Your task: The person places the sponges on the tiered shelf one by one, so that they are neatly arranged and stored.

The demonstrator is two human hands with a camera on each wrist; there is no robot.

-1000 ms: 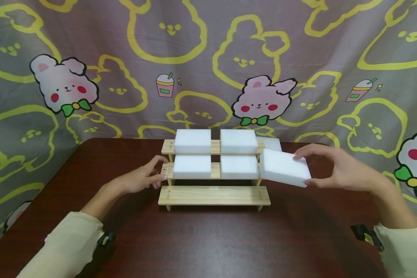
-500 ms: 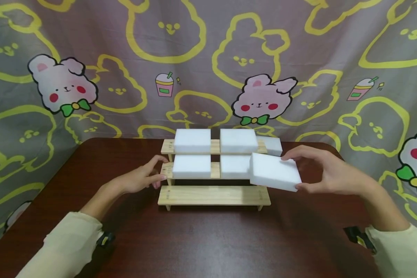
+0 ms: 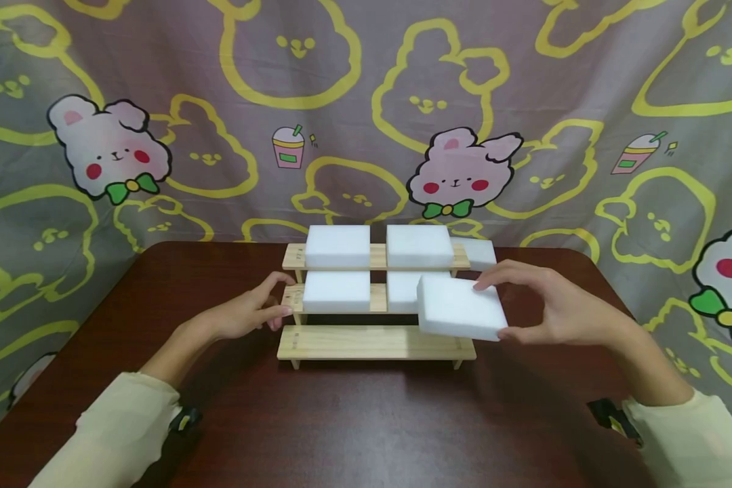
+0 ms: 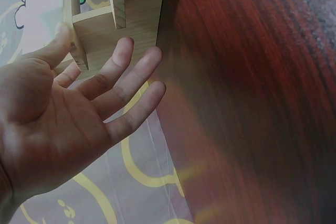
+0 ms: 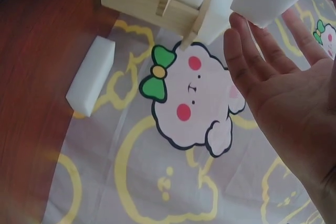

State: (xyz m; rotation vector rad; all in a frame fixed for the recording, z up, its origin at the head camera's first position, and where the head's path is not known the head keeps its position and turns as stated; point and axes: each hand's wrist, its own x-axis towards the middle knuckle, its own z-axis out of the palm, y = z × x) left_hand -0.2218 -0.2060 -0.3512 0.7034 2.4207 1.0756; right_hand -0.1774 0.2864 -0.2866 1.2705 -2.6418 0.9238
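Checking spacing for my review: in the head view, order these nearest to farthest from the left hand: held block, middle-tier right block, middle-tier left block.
1. Middle-tier left block: just right of the left hand.
2. Middle-tier right block: farther right, partly hidden.
3. Held block: farthest right, in the right hand.

Three views: one wide from above, two close at the hands.
The head camera faces forward and down over the red-brown wood-grain table (image 3: pixel 366 420) toward the grey cartoon-print cloth curtain (image 3: pixel 341 135); the wrist cameras look, tilted, at the left hand (image 4: pixel 68 108) and right hand (image 5: pixel 289 93). All share the pale, three-tier wooden stand (image 3: pixel 354 342), both wrist views catching it partly.
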